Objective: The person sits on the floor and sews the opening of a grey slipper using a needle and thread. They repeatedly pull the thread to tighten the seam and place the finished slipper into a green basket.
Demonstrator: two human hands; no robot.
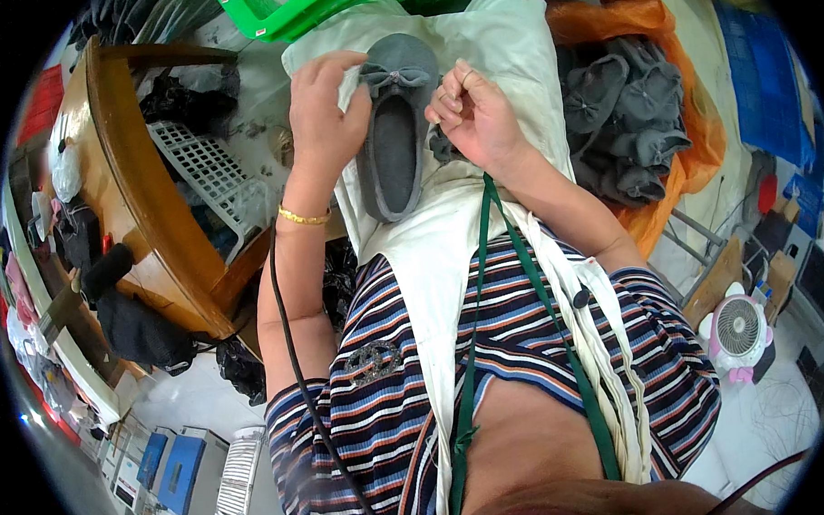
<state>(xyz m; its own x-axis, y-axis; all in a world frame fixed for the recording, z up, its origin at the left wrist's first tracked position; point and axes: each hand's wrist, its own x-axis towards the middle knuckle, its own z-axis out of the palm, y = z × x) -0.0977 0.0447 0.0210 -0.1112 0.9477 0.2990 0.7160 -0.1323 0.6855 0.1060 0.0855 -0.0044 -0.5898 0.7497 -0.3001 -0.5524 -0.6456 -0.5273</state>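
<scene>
A grey ballet flat [395,140] with a bow on its toe lies sole down on the white cloth over my lap, toe pointing away from me. My left hand [328,111] is at the shoe's left side by the bow, thumb and forefinger curved and apart around the bow's left end. To the right of the toe, my right hand [475,117] is raised with its fingers curled in and their tips close together. Whatever those fingertips hold, if anything, is too small to make out. A small dark grey piece [444,149] shows beneath my right hand.
To the right, an orange bag [699,170] holds several grey shoes [629,114]. A green plastic crate [299,14] stands beyond my lap. At left are a wooden table edge [109,168] and a white plastic basket [200,160]. A small fan [739,326] sits at right.
</scene>
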